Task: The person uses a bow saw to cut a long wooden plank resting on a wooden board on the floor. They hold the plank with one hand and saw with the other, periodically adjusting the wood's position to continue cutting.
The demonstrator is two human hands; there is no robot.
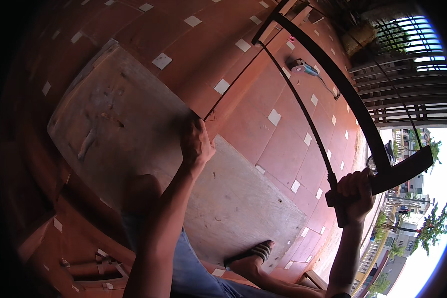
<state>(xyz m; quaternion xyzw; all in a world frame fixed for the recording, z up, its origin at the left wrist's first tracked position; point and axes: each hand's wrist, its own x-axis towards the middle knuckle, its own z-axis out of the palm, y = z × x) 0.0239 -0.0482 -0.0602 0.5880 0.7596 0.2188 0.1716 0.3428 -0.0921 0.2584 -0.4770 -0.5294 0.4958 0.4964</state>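
Note:
My right hand [356, 196] is wrapped around the handle end of a wooden-framed bow saw [328, 62], which is raised at the right. Its thin toothed blade slants from the far top down to my fist, and a cord runs along its outer side. My left hand [197, 141] is closed at the edge of a worn wooden work board [248, 193]. The fingers curl over the near end of a long reddish-brown plank [236, 94] that stretches away toward the top. Thin dark lines show beside these fingertips; part of the grip is hidden. The blade appears apart from the plank.
My sandaled foot [256, 253] rests on the work board's near right end, my knee beside its near edge. A blue angle grinder [304, 67] with a cord lies on the red tiled floor [268, 134]. A slatted fence [407, 94] stands at the right, with the street beyond.

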